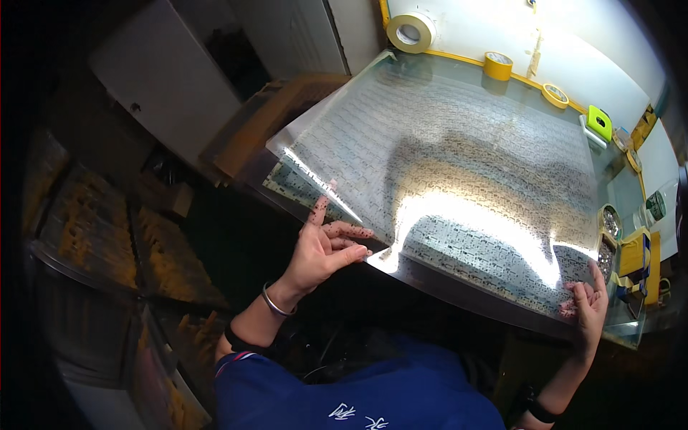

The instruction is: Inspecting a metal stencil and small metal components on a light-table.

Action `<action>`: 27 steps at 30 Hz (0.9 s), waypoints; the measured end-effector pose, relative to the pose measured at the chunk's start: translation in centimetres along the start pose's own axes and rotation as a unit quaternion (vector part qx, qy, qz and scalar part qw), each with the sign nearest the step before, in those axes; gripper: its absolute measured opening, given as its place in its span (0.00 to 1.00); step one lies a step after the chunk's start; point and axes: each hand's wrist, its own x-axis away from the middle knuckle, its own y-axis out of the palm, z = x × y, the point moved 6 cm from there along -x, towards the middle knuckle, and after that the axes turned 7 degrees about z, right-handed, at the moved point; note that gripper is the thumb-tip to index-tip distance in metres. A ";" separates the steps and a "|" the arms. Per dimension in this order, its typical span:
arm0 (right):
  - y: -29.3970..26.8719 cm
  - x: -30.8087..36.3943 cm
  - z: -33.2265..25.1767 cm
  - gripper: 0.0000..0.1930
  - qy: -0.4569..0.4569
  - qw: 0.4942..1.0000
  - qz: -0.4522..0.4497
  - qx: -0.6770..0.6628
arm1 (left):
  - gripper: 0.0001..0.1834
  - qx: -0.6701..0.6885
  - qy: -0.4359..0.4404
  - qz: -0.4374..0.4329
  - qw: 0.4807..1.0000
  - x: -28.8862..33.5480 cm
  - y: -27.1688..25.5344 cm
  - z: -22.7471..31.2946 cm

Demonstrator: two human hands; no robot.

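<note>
A large clear plastic sheet (459, 287), shiny with glare, lies over a dark-speckled patterned sheet (494, 122) on a glass-topped table. My left hand (322, 247) pinches the sheet's near edge between thumb and fingers, left of the middle. The forefinger points up along the raised, bent left part of the sheet. My right hand (591, 304) grips the near right corner, some of its fingers behind the film. Dark specks dot the fingertips of both hands. Between my hands the near edge sags past the table's edge.
At the back stand a wide cream tape roll (411, 33), a yellow tape roll (497, 66) and a thinner yellow roll (555, 95). A lime-green object (600, 123), a clear jar (656, 206) and a yellow box (634, 254) sit along the right. Dark racks (93, 229) stand left.
</note>
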 end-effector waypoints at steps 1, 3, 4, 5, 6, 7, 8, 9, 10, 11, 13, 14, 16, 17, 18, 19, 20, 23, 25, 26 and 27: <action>0.0 0.0 -0.1 0.31 0.001 1.000 0.000 0.000 | 0.53 0.001 0.006 0.000 1.000 0.1 -0.1 -0.1; 0.1 0.0 -0.2 0.30 0.001 1.000 0.001 0.001 | 0.52 0.004 0.009 -0.001 1.000 0.3 -0.2 -0.2; 0.1 0.0 -0.2 0.30 0.000 1.000 0.003 0.004 | 0.52 0.007 0.007 -0.005 1.000 0.4 -0.3 -0.3; 0.1 0.1 -0.3 0.30 -0.001 1.000 0.004 0.006 | 0.52 0.010 0.005 -0.008 1.000 0.4 -0.3 -0.3; 0.2 0.1 -0.3 0.29 -0.001 1.000 0.002 0.003 | 0.52 0.007 0.007 -0.008 1.000 0.5 -0.4 -0.2; 0.3 0.2 -0.3 0.29 -0.001 1.000 0.000 0.001 | 0.52 0.004 0.008 -0.009 1.000 0.6 -0.3 -0.2; 0.4 0.3 -0.4 0.29 0.000 1.000 -0.002 -0.002 | 0.52 0.001 0.008 -0.010 1.000 0.6 -0.3 -0.1; 0.4 0.4 -0.5 0.29 -0.001 1.000 0.001 -0.001 | 0.52 0.000 0.011 -0.009 1.000 0.6 -0.4 -0.1; 0.3 0.4 -0.6 0.29 -0.001 1.000 0.004 -0.001 | 0.52 -0.002 0.013 -0.008 1.000 0.6 -0.3 -0.1; 0.2 0.6 -0.6 0.29 -0.001 1.000 0.009 0.000 | 0.52 -0.004 0.015 -0.010 1.000 0.6 -0.1 -0.1; 0.2 0.5 -0.4 0.29 0.005 1.000 0.002 -0.018 | 0.52 -0.007 0.006 0.005 1.000 0.3 -0.2 0.0; -0.6 0.7 -0.7 0.30 0.010 1.000 0.011 -0.011 | 0.52 0.006 -0.007 0.002 1.000 0.1 0.4 -0.7; 0.7 0.4 -1.1 0.30 0.029 1.000 0.005 0.010 | 0.48 -0.028 -0.004 0.030 0.999 0.3 -0.2 -0.2; 0.9 0.1 -0.9 0.30 0.034 0.999 -0.004 -0.003 | 0.48 -0.038 -0.015 0.049 0.998 0.5 -0.2 0.0; 1.3 0.0 -1.1 0.31 0.036 0.999 -0.010 -0.013 | 0.49 -0.055 -0.020 0.065 0.996 0.4 -0.6 0.0; 1.2 0.2 -1.4 0.31 0.041 0.998 -0.013 -0.034 | 0.47 -0.076 -0.013 0.082 0.994 0.3 -0.4 0.0; 1.2 0.2 -1.2 0.31 0.045 0.997 -0.023 -0.061 | 0.48 -0.066 -0.013 0.076 0.995 0.1 -0.2 0.0; 1.0 0.1 -0.8 0.30 0.040 0.993 -0.021 -0.105 | 0.46 -0.077 -0.007 0.086 0.993 0.3 0.5 0.1; 0.4 0.2 -0.8 0.30 0.038 0.994 -0.016 -0.100 | 0.46 -0.078 -0.003 0.082 0.994 0.3 1.0 0.1; 0.3 0.3 -0.7 0.30 0.037 0.994 -0.017 -0.099 | 0.46 -0.078 -0.002 0.082 0.994 0.3 1.1 0.2; 0.1 0.3 -0.6 0.30 0.030 0.994 -0.027 -0.104 | 0.45 -0.079 -0.001 0.083 0.993 0.3 1.1 0.3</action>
